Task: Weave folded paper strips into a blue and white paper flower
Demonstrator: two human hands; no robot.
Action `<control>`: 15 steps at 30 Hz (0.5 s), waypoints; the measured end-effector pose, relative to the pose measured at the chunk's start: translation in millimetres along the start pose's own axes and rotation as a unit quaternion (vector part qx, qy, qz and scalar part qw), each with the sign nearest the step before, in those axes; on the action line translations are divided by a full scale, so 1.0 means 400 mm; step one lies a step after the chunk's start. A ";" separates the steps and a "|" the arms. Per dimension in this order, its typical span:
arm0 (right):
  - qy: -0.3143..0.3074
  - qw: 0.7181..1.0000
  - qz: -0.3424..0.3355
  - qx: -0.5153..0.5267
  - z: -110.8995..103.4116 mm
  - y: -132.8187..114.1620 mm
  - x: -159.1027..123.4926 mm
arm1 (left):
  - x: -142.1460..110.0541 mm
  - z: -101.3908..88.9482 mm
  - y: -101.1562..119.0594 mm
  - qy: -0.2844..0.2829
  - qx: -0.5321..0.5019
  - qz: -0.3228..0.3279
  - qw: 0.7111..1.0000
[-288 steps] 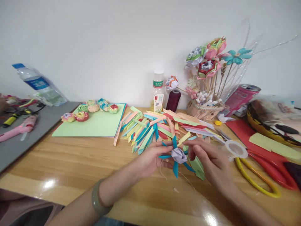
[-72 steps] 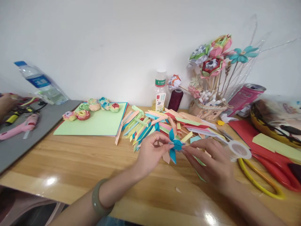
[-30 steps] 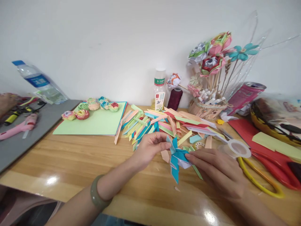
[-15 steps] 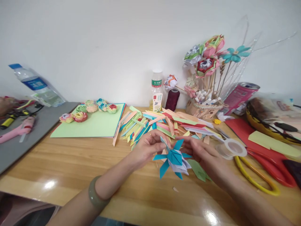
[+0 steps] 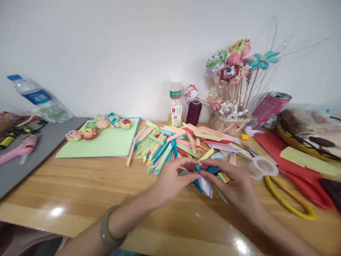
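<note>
Turned since before, that blue-and-white folded-paper flower (image 5: 206, 186) points its white end toward the brown wooden tabletop (image 5: 101, 181)'s near edge; left hand (image 5: 172, 180) and right hand (image 5: 236, 180), equally close, pinch it between them.

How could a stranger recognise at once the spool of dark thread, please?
On the wooden table, find the basket of flowers. Between it and the white-capped bottle stands the spool of dark thread. Unlike both neighbours, its visible side is almost entirely deep maroon.
</note>
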State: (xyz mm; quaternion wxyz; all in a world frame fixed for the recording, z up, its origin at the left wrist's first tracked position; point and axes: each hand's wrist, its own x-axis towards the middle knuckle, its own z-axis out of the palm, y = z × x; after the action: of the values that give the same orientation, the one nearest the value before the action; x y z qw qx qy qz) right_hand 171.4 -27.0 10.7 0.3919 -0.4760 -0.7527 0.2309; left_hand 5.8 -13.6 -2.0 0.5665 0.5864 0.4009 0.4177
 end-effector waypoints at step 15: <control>0.069 0.978 -0.186 -0.058 0.007 -0.025 -0.014 | -0.017 0.000 0.007 0.104 0.247 0.390 0.881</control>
State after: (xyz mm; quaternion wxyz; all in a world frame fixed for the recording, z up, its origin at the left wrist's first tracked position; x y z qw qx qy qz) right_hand 165.1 -36.2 14.1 0.4506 -0.3643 -0.8114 0.0770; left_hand 3.5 -20.1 0.6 0.1494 0.7697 0.2863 0.5507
